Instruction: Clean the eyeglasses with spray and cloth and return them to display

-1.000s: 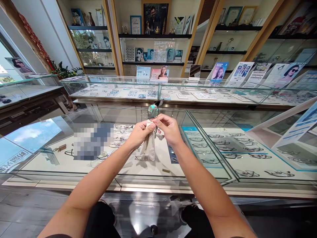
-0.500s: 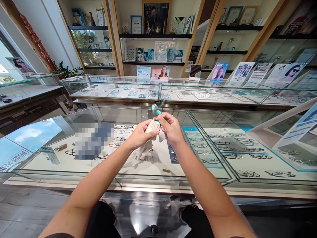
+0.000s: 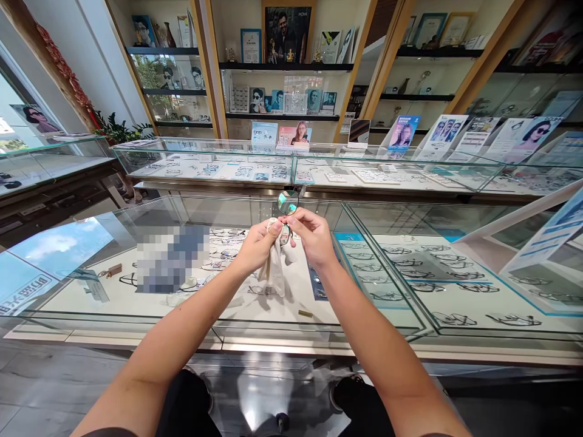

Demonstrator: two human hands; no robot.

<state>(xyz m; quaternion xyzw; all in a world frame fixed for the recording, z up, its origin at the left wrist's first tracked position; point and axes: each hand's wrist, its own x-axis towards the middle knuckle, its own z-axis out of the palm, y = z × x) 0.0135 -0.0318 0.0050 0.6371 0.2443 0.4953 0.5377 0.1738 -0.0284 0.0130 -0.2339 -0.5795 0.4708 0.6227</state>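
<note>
Both my hands meet in the air above a glass display counter. My right hand pinches a pair of glasses, whose upper lens stands up above my fingers and glints green. My left hand is closed on a pale cleaning cloth pressed against the lower part of the glasses. The cloth's loose end hangs down below my fingers. The lower lens is hidden by the cloth and my fingers.
Rows of spectacle frames lie inside the glass counter below me. A second glass counter runs behind it, with leaflets on top. Shelves with pictures and trophies line the back wall. My knees show at the bottom.
The glasses have tilted slightly between my fingers and the lens has shifted. The cloth has been worked over the lower lens and now hangs straighter. My arms have hardly moved.
</note>
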